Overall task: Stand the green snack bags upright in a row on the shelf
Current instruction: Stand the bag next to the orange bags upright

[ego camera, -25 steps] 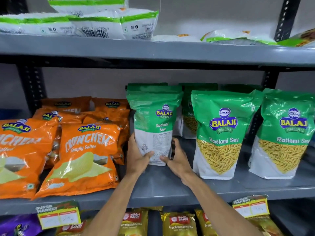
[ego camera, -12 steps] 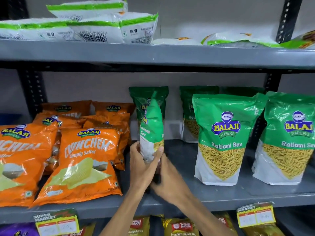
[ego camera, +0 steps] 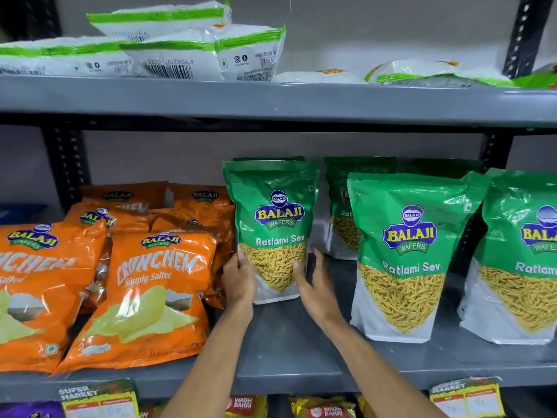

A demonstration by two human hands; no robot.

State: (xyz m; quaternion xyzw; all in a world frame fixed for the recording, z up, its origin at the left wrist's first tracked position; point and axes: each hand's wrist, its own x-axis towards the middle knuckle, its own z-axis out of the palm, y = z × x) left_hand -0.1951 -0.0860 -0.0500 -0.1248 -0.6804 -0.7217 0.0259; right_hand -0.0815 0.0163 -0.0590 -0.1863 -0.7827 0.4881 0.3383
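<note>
I see a grey metal shelf (ego camera: 289, 354) across the whole view, with a second grey metal shelf board (ego camera: 271, 101) above it carrying flat white-and-green plastic packets (ego camera: 193, 52). On the left half of the lower shelf lean shiny orange crisp bags (ego camera: 141, 297), stacked in overlapping rows and tilted back.

On the right stand two glossy green-and-white snack bags printed "Ratlami Sev": one (ego camera: 404, 257) just right of centre, upright at the front, and another (ego camera: 521, 260) beside it at the frame edge, the two touching. Behind them more green bags (ego camera: 355, 203) stand near the back wall.

Between the orange bags and that pair I have the green snack bag being placed (ego camera: 274, 227). It stands upright, label facing me, its base on the shelf, set further back than the two front bags, with another green top edge showing just behind it.

My left hand (ego camera: 239, 282) grips its lower left edge, thumb on the front face. My right hand (ego camera: 316, 285) rests against its lower right edge, fingers spread and loose, thumb touching the front.

Yellow paper price tags (ego camera: 467, 399) hang on the shelf's front lip.
</note>
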